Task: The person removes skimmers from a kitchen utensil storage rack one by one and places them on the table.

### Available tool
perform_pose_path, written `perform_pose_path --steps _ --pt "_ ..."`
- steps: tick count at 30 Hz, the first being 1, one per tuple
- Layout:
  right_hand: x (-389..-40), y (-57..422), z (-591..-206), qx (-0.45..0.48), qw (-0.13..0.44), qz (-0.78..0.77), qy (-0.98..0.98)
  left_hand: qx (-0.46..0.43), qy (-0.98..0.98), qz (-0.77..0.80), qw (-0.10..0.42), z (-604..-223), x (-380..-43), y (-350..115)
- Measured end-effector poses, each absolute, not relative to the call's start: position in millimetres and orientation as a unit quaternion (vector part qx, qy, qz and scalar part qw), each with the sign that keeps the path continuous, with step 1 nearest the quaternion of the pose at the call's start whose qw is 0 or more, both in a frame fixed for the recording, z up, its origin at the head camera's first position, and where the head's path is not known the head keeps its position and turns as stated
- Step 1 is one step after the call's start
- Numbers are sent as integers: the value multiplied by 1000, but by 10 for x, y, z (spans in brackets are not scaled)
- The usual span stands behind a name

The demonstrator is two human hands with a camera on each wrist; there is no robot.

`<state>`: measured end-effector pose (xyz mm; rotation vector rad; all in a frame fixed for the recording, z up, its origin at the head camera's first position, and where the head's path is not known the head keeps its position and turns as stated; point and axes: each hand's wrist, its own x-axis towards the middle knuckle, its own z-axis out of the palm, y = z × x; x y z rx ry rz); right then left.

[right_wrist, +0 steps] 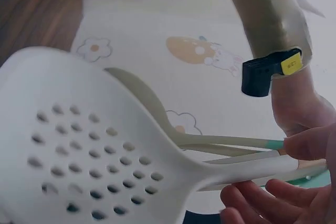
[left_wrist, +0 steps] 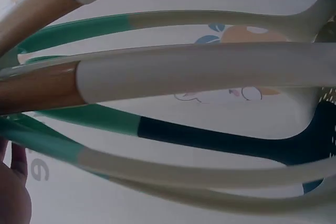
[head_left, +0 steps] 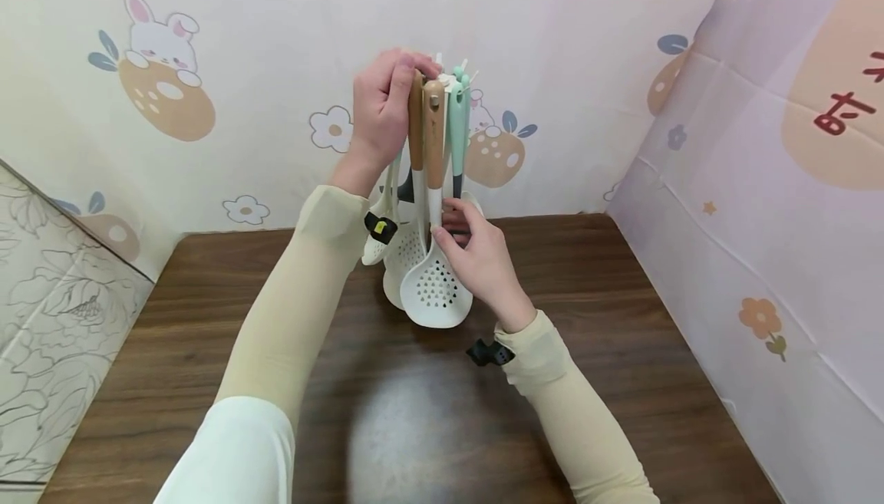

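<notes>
A white skimmer (head_left: 437, 289) with a wooden handle hangs at the front of a rotating utensil rack (head_left: 447, 82). My right hand (head_left: 481, 255) pinches its white neck between thumb and fingers; in the right wrist view the perforated head (right_wrist: 94, 150) fills the left side. At the rack's top my left hand (head_left: 383, 109) curls its fingers over, thumb beside another wooden handle (head_left: 416, 124); the fingertips are partly hidden. Behind the skimmer hangs a second perforated utensil (head_left: 399, 266). Utensils with mint-green handles (head_left: 458, 124) hang around the rack, some with dark blue shafts (left_wrist: 210, 139).
The rack stands toward the back of a dark wooden table (head_left: 331, 427). A patterned wall covering (head_left: 276, 90) rises behind it, and another (head_left: 746, 205) on the right. Black cameras are strapped to both wrists.
</notes>
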<state>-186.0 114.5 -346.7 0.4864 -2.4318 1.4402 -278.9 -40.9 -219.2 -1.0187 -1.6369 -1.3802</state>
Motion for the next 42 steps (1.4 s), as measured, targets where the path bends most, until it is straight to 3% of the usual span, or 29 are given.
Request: perform_pose_path --steps 11,19,26,42 --pt "-1885 1037 -3502 142 86 541 -824 -372 -589 -565 442 -2291 -2838 -258" --pt "-1969 1007 -3539 139 73 552 -819 -368 -579 -570 452 -2375 -2991 -228" --pt "-2024 995 -3558 139 104 526 -833 -370 -583 -568 448 -2303 -2842 -231" --pt "-1978 1126 -3534 160 164 506 -831 -388 -625 -517 436 -2230 -2838 -351"
